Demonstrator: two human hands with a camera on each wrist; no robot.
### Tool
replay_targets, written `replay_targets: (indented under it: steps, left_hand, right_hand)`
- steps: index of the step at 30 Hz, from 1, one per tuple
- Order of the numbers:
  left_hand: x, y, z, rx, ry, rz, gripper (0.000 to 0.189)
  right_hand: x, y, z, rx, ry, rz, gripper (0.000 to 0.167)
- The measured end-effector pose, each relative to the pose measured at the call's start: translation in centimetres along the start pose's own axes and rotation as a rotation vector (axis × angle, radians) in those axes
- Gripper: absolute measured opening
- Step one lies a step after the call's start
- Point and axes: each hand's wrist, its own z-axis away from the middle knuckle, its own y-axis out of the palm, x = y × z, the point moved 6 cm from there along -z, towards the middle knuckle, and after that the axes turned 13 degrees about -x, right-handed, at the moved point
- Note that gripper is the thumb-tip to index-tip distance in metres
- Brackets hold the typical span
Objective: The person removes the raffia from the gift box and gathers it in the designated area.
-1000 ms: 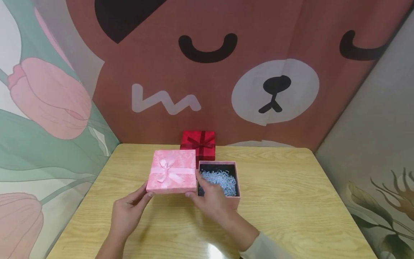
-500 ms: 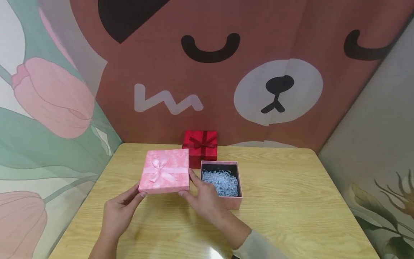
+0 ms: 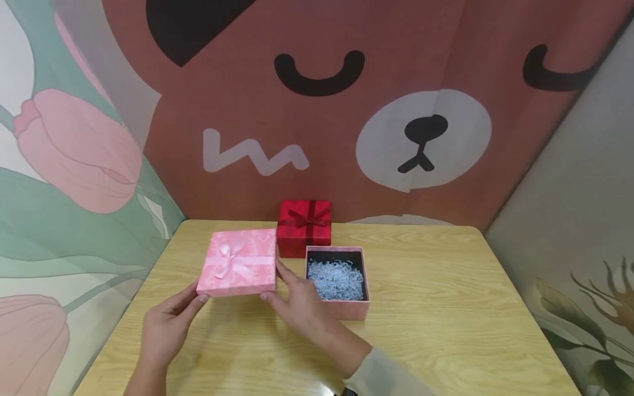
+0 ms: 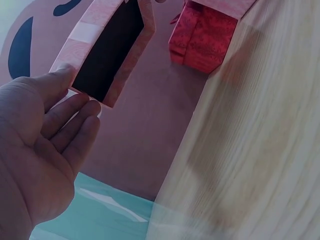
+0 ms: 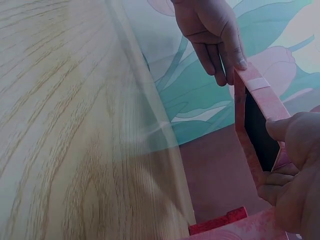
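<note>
A pink box lid (image 3: 242,258) with a satin ribbon bow is held above the table between both hands. My left hand (image 3: 165,327) pinches its near left corner. At the right side, my right hand (image 3: 302,308) grips the lid, thumb on the near edge and a finger along the side. The lid's black inside (image 4: 112,52) shows in the left wrist view. Right of the lid stands the pink box base (image 3: 346,309), uncovered, with light blue shredded paper (image 3: 337,280) inside. The right hand is in front of the base's left edge.
Behind the base, a red gift box (image 3: 304,228) with a dark red ribbon stands near the back edge of the wooden table (image 3: 426,330). A curtain printed with a bear (image 3: 317,121) hangs behind the table.
Both hands have carried the pink lid to the left, away from the box base. More of the red box and the blue shredded paper is visible now.
</note>
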Motion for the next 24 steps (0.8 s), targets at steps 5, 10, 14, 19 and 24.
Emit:
replay_targets:
  steps: [5,10,14,19,24]
  left_hand:
    - [0.4,-0.6,-0.3,-0.038,-0.013,0.031,0.042]
    - [0.6,-0.9,-0.5,-0.085,-0.004,0.104,0.038]
    - [0.7,-1.1,-0.6,-0.129,-0.006,0.168,0.035]
    - [0.5,-1.0,-0.8,-0.146,0.042,0.267,0.030]
    - [0.8,-0.6,-0.8,-0.099,0.008,0.282,0.039]
  right_hand:
    - [0.6,0.6,-0.1,0.000,-0.007,0.009,0.077]
    - [0.8,1.1,-0.1,-0.004,0.034,-0.007,0.074]
    - [0.8,1.5,0.0,0.007,0.088,-0.065,0.071]
    - [0.7,2.1,0.0,-0.001,0.123,-0.099,0.074]
    - [0.7,2.6,0.2,-0.025,0.087,-0.071,0.080]
